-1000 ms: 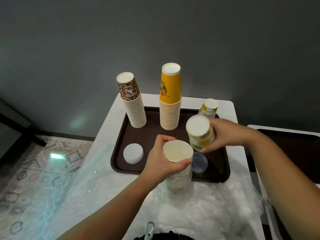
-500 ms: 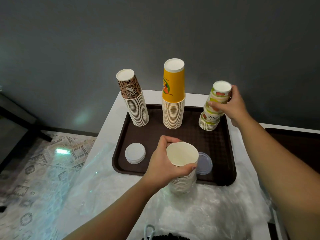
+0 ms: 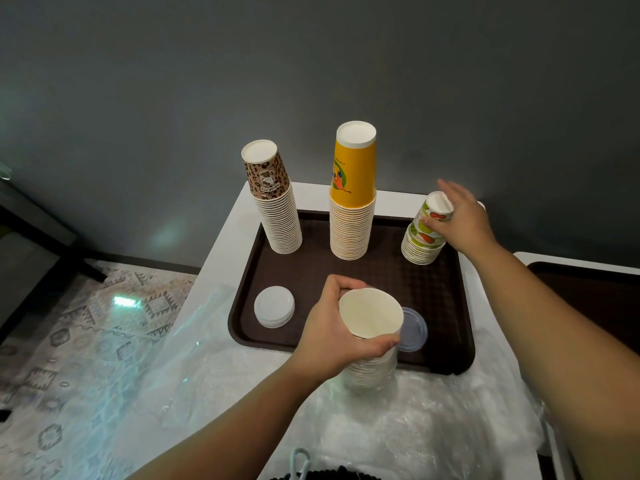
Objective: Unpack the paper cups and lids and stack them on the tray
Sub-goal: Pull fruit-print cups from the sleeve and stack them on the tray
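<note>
Since a moment ago, the right hand (image 3: 462, 216) is flattening, fingers spread, onto the fruit-print stack (image 3: 425, 233) at the tray (image 3: 450, 306)'s far right corner. Nearer, the left hand (image 3: 341, 332) is gripping the upright white cup stack (image 3: 372, 341), standing just before the tray's near rim.

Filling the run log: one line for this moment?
left hand: grips white cup stack | right hand: touches fruit-print stack | tray: three stacks

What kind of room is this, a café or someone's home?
Hard to say for sure, but it looks more like a home or a small office corner than a café: a white table pushed against a bare grey wall, a patterned rug on the floor, and only one tray of cup stacks.
</note>
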